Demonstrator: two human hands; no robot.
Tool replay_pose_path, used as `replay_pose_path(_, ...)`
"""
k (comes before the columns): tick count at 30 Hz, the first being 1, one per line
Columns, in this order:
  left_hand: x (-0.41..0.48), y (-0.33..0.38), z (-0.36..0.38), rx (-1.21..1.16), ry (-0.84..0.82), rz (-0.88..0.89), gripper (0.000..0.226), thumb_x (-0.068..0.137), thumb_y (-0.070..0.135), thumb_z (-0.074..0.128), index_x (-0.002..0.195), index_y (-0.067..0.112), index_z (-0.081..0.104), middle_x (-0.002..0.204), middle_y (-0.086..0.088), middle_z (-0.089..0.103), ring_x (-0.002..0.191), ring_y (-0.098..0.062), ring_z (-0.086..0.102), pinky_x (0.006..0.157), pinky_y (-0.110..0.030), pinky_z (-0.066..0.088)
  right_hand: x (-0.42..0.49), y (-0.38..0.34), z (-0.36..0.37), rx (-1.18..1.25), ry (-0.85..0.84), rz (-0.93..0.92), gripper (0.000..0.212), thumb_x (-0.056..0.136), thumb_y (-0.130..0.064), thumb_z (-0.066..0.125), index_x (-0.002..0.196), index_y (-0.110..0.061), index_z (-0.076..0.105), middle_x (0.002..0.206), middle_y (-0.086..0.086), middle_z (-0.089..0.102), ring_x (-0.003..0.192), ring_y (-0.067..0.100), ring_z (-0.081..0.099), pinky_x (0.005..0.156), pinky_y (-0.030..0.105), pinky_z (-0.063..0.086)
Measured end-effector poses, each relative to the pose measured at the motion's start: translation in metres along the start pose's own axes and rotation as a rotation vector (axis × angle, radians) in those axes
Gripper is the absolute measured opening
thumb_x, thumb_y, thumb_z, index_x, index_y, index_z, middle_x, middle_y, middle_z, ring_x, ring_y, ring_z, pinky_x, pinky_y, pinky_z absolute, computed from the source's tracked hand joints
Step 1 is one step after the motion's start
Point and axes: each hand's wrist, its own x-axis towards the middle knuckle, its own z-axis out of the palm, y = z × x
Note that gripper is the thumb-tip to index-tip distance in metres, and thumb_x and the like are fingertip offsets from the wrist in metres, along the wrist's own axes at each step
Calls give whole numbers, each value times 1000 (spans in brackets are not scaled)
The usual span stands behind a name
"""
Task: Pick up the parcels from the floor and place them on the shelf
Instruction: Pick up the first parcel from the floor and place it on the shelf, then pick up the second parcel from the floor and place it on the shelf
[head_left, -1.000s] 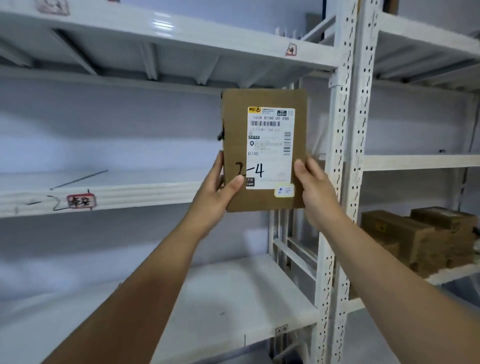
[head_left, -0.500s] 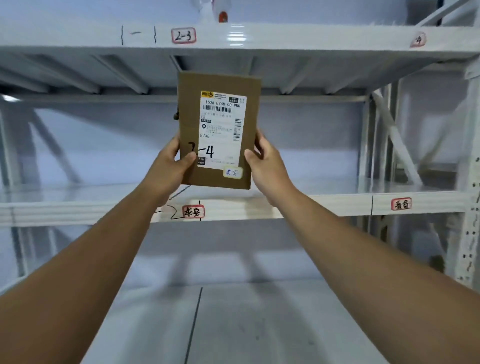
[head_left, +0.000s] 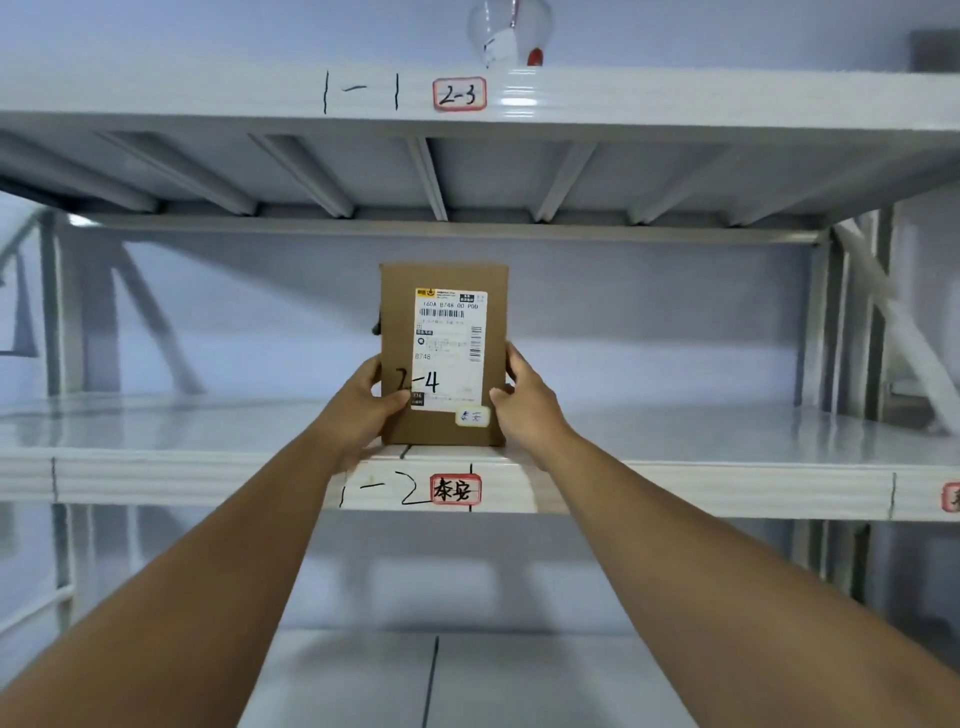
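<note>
A flat brown cardboard parcel (head_left: 397, 291) with a white shipping label and "2-4" handwritten on it stands upright on the front edge of the middle white metal shelf (head_left: 701, 488). My left hand (head_left: 363, 405) grips its lower left side, thumb across the front. My right hand (head_left: 524, 405) grips its lower right side. The parcel's bottom edge rests on the shelf just above a red-bordered label.
The upper shelf (head_left: 675, 98) carries a "2-3" label (head_left: 459, 94) and a clear plastic item (head_left: 506, 31) on top. A lower shelf board (head_left: 493, 675) lies below my arms. Upright posts and braces (head_left: 857, 338) stand at the right.
The view swung left from the rack post to this bay. The parcel, held in both hands in the air, came down and forward onto the middle shelf's front edge.
</note>
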Motion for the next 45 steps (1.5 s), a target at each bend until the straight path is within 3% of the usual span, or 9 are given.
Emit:
replay_pose_path(7,8,-7,2,369,19,-69,58,90,7,58,142,21,35,130,-9,60,113,-32,62,98,-47,52,5,9,4,-200,44,97,38,93,-7,45,129,-14,56,130,9,63,115,28,59,86,26,46)
replay_pose_path(10,6,-5,13,526,69,-82,77,88,14,65,149,12,19,129,-17,60,113,-36,62,97,-45,51,2,10,4,-239,132,110,36,90,-5,46,125,-8,54,125,13,64,110,30,61,83,29,48)
replay_pose_path(12,4,-5,20,529,118,-42,104,84,19,71,155,10,-5,153,-16,37,137,-33,42,113,-42,38,-5,9,2,-201,198,81,50,92,-8,49,140,-11,40,134,14,57,120,29,55,90,31,46)
replay_pose_path(14,-8,-5,31,599,227,89,106,86,28,69,155,10,-9,164,-12,4,151,-29,10,122,-41,16,-17,10,-1,-143,243,11,62,92,-12,52,149,-20,27,140,12,49,125,26,51,96,32,44)
replay_pose_path(18,-41,-2,75,705,373,356,78,94,34,52,156,10,10,165,-10,5,152,-29,3,123,-43,8,-53,21,-20,-221,228,-96,57,91,-13,50,145,-24,34,139,6,50,126,22,50,100,31,42)
replay_pose_path(22,-71,11,137,915,215,559,65,94,38,45,152,12,29,163,-11,18,151,-32,13,120,-49,18,-85,36,-72,-407,268,-109,53,90,-13,50,141,-21,41,140,5,52,135,21,40,104,33,39)
replay_pose_path(30,-172,48,266,1215,-205,545,64,98,37,39,155,20,16,166,-1,4,153,-24,2,122,-43,7,-192,107,-228,-891,232,-110,55,90,-7,45,145,-11,38,154,11,37,148,25,19,122,32,12)
replay_pose_path(37,-292,-17,379,1167,-494,307,66,98,36,39,155,17,14,166,-3,8,152,-27,7,122,-44,14,-344,239,-319,-983,-84,248,65,89,-8,46,150,-16,27,159,7,27,147,27,21,120,37,22)
replay_pose_path(45,-431,-140,454,1209,-885,38,72,97,45,38,156,19,6,166,-2,-1,152,-29,-3,122,-47,7,-516,374,-322,-913,-517,673,68,93,-13,41,154,-24,12,164,2,7,150,29,4,122,42,16)
